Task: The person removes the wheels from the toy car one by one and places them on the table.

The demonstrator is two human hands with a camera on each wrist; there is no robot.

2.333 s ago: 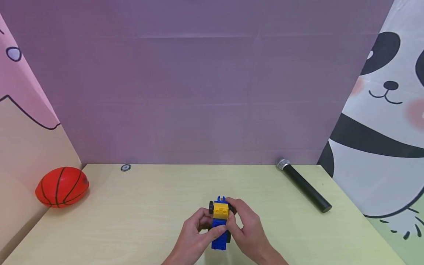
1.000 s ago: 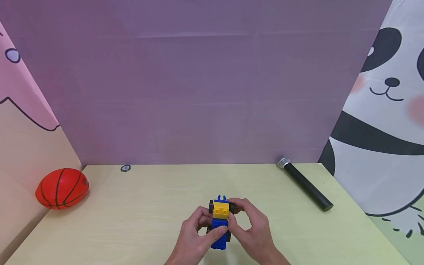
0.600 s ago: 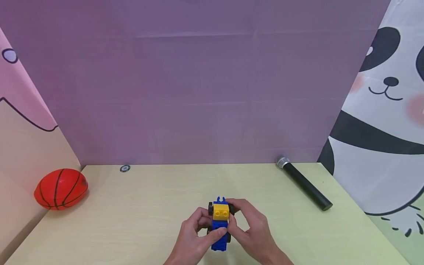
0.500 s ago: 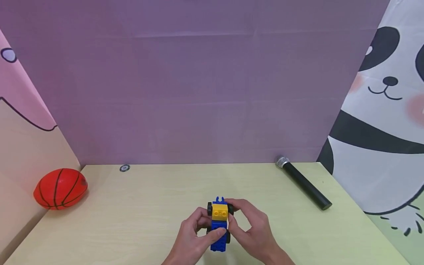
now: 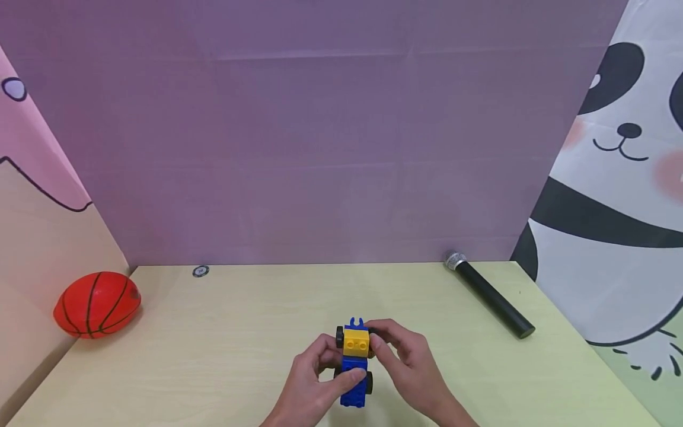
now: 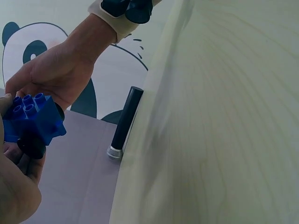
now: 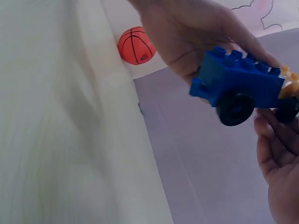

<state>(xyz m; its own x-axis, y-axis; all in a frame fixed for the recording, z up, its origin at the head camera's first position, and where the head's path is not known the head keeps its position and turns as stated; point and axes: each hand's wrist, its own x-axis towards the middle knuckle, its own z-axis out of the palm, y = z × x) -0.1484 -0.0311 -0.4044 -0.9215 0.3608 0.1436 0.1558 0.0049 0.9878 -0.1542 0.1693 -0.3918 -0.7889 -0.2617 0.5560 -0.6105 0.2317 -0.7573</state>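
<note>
A toy car of blue building bricks (image 5: 353, 398) with a yellow block (image 5: 356, 343) toward its far end is held up between both hands. My left hand (image 5: 312, 379) grips it from the left, thumb across the blue top. On the other side, my right hand (image 5: 413, 362) pinches at the far right wheel, thumb tip beside the yellow block. Studs on the blue body (image 6: 44, 123) show in the left wrist view. The right wrist view shows a black wheel (image 7: 235, 108) side-on; the car's yellow end is partly cut off there.
A red basketball-patterned ball (image 5: 98, 305) lies at the table's left edge. A small round chip (image 5: 201, 271) is near the back edge. A black microphone (image 5: 493, 299) lies at the right of the pale wooden table (image 5: 240, 332).
My right thumb has moved up from the car's middle to the far right wheel, uncovering the near right wheel more. My left hand keeps its grip, and the car stays nearly in place.
</note>
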